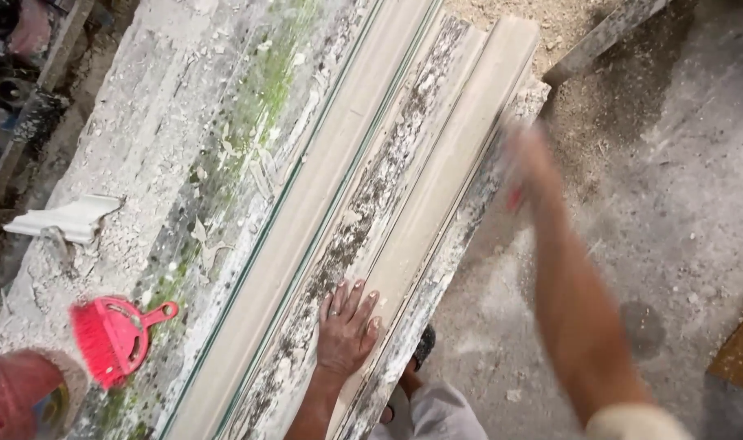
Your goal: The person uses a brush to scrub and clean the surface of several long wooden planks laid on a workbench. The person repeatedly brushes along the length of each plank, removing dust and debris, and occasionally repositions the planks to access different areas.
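Nearest me, the person's right forearm stretches out over the long pale moulded wooden frame (404,187), and the right hand (525,167) at its far end is blurred; something small and red shows in it at the frame's right edge, but I cannot tell how the fingers sit. Lower on the frame, the left hand (347,326) lies flat, palm down, fingers slightly spread on the mould-stained strip. Left of the frame, on the flaking whitish workbench (143,122), lies a small red hand brush (111,338), with a white broken moulding piece (66,218) beyond it. Right of the frame is dusty concrete floor (681,204).
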